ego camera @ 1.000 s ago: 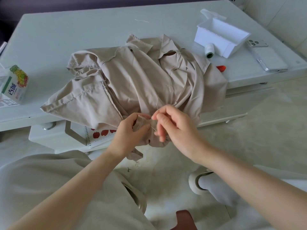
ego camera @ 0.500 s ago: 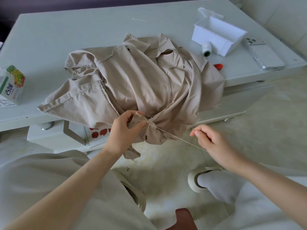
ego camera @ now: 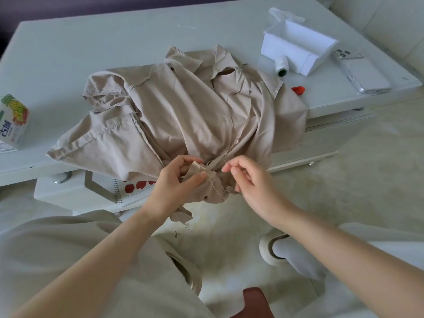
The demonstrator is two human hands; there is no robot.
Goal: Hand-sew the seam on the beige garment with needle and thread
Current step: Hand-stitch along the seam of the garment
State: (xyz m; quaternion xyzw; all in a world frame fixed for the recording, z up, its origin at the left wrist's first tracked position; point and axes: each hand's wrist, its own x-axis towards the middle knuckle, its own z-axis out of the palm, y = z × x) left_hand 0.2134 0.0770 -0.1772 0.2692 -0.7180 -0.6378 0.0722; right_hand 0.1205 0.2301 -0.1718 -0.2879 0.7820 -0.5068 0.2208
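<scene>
The beige garment (ego camera: pixel 183 111) lies crumpled on the white table (ego camera: pixel 91 49), one part hanging over the front edge. My left hand (ego camera: pixel 181 180) pinches a folded seam of that hanging part between thumb and fingers. My right hand (ego camera: pixel 245 177) is close beside it on the right, thumb and forefinger pinching a thin needle (ego camera: pixel 226 162) whose tip points at the seam. A pale thread (ego camera: pixel 215 187) hangs slack in a loop from the seam below the hands.
A white open box (ego camera: pixel 298 51), a thread spool (ego camera: pixel 281 67), a small red object (ego camera: pixel 298 90) and a phone (ego camera: pixel 362 72) sit at the table's right. A drink carton (ego camera: pixel 13 120) stands at the left edge. A spiral notebook (ego camera: pixel 130 189) lies on the shelf below.
My right hand first pulled the thread taut out to the right, then came back to the seam with the needle; the thread now hangs slack. The left hand kept its hold.
</scene>
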